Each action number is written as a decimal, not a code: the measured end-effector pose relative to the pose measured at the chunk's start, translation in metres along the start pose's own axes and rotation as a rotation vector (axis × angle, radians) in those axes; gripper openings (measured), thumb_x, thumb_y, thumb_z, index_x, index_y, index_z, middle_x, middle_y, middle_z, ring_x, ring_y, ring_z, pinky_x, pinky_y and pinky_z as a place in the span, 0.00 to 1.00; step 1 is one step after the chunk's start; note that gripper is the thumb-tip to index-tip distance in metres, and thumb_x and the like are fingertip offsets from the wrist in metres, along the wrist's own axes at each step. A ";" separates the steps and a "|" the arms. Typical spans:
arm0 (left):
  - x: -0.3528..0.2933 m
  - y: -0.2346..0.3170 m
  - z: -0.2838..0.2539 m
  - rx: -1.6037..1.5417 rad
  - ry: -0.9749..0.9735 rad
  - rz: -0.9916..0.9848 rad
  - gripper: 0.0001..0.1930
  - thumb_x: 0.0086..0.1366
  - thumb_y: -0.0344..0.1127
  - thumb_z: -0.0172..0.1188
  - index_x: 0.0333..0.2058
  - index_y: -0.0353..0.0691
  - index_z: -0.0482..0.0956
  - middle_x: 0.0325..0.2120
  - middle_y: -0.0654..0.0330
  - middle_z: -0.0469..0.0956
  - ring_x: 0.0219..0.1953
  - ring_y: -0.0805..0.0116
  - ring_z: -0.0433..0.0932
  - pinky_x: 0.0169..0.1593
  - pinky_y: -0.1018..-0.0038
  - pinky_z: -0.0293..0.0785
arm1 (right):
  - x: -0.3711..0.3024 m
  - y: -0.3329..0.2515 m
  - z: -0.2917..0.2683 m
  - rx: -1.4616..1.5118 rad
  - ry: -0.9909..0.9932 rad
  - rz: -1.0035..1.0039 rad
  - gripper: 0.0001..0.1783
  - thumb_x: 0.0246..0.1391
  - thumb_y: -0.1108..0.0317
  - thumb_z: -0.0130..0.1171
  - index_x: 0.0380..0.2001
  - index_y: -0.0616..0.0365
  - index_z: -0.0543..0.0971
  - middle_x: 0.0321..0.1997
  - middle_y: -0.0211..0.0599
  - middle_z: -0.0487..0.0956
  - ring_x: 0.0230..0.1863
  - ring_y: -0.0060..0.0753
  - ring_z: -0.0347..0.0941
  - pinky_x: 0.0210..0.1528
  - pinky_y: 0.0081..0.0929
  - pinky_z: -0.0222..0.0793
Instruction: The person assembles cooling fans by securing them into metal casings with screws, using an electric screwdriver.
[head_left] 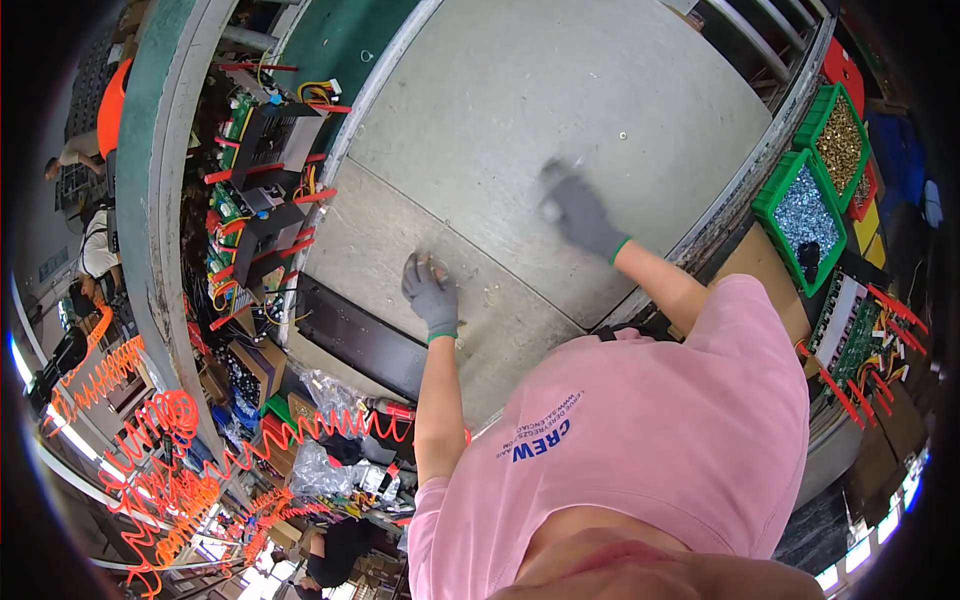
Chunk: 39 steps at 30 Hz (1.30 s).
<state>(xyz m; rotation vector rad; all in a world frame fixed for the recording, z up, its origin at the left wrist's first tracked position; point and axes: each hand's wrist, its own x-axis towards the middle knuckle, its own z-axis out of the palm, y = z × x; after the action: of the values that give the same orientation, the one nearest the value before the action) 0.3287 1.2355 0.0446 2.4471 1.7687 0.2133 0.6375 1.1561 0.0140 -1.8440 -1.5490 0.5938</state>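
While both gloved hands are over the pale grey worktop [470,130], the left hand [432,295] sits near the centre of the frame, fingers loosely curled — whether they hold anything, I cannot tell. The dark flat panel [355,335] lies just beside it, toward the lower left, its near end reaching the outline of the forearm. The right hand [583,212], up and right of centre, is blurred, so its grip cannot be made out. A small round piece [622,135] lies above and right of that hand — near, but apart. Black assemblies [262,140] stand among red prongs at upper left; green bins [780,182] of small metal parts sit at upper right.
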 end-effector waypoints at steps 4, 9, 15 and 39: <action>-0.024 0.035 -0.005 -0.046 -0.062 0.184 0.19 0.55 0.38 0.55 0.46 0.45 0.71 0.50 0.52 0.68 0.54 0.53 0.64 0.60 0.55 0.53 | 0.014 -0.045 -0.009 0.103 -0.085 -0.196 0.30 0.54 0.60 0.49 0.60 0.57 0.60 0.63 0.52 0.59 0.65 0.50 0.53 0.64 0.45 0.48; -0.050 0.061 -0.003 -0.171 -0.168 0.333 0.19 0.57 0.40 0.55 0.47 0.44 0.71 0.51 0.53 0.67 0.56 0.54 0.63 0.62 0.52 0.50 | 0.044 0.011 -0.033 -0.287 0.249 0.063 0.34 0.56 0.53 0.46 0.60 0.65 0.57 0.65 0.54 0.55 0.66 0.52 0.48 0.66 0.50 0.39; -0.049 0.066 0.000 -0.081 -0.163 0.409 0.18 0.56 0.38 0.55 0.46 0.44 0.71 0.50 0.56 0.68 0.56 0.57 0.64 0.62 0.49 0.48 | 0.020 0.015 -0.013 -0.651 0.099 0.374 0.38 0.56 0.49 0.42 0.60 0.68 0.55 0.67 0.57 0.50 0.68 0.55 0.43 0.66 0.55 0.33; 0.011 0.051 0.010 -0.114 0.084 0.115 0.21 0.58 0.37 0.53 0.50 0.39 0.67 0.51 0.50 0.67 0.56 0.52 0.63 0.60 0.49 0.52 | 0.362 0.098 -0.065 -0.579 0.414 0.181 0.26 0.57 0.57 0.44 0.57 0.56 0.63 0.63 0.47 0.61 0.62 0.49 0.58 0.62 0.47 0.52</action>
<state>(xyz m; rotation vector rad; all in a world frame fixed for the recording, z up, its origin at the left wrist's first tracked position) 0.3809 1.2295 0.0442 2.4936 1.6002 0.4211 0.8226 1.4889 0.0111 -2.3618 -1.3603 -0.1936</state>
